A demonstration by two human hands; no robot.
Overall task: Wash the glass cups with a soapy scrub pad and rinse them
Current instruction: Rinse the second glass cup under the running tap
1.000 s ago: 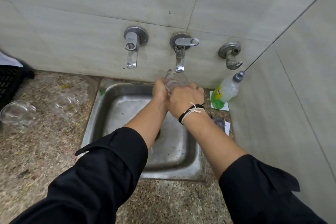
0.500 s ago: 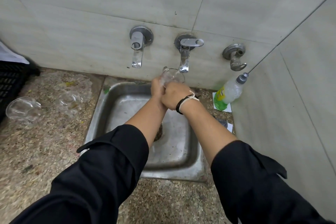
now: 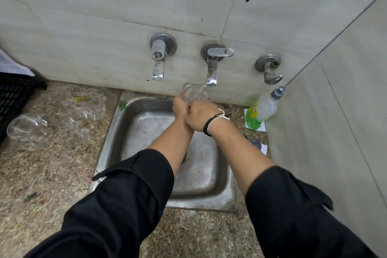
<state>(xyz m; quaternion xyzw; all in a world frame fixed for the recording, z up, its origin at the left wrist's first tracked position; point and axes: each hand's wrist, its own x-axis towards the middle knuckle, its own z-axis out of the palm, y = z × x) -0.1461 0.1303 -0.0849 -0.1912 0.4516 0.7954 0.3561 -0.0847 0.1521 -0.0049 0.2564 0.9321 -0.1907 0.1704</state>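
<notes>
Glass cups, three counted: one glass cup (image 3: 195, 94) is being held over the back edge of the sink (image 3: 209, 176), its mouth tipped up under the middle tap (image 3: 212, 65), which is sending a thin stream of water into it; two more, a near cup (image 3: 80, 120) and a far cup (image 3: 26, 128), are lying on their sides on the counter to the left of the sink, the far one well apart from it. Hands, two: the left hand (image 3: 181, 109) and the right hand (image 3: 201, 116) are both wrapping curled fingers around the lower part of the held cup, pressed against each other; the right wrist is wearing a black band with a pale cord. Wall fittings, three, in a row above the sink: a left tap (image 3: 160, 56), the running middle one, and a bare right fitting (image 3: 270, 68). Soap bottles, one: a clear bottle (image 3: 266, 107) with a grey cap and a yellow-green label is leaning against the side wall just right of the sink. Crates, one: a black crate (image 3: 11, 98) is showing at the far left of the sink. Surface: speckled stone counter (image 3: 48, 172), wet-looking and littered with small bits. Room: a corner of pale grey tiles rising behind and to the right of the sink.
</notes>
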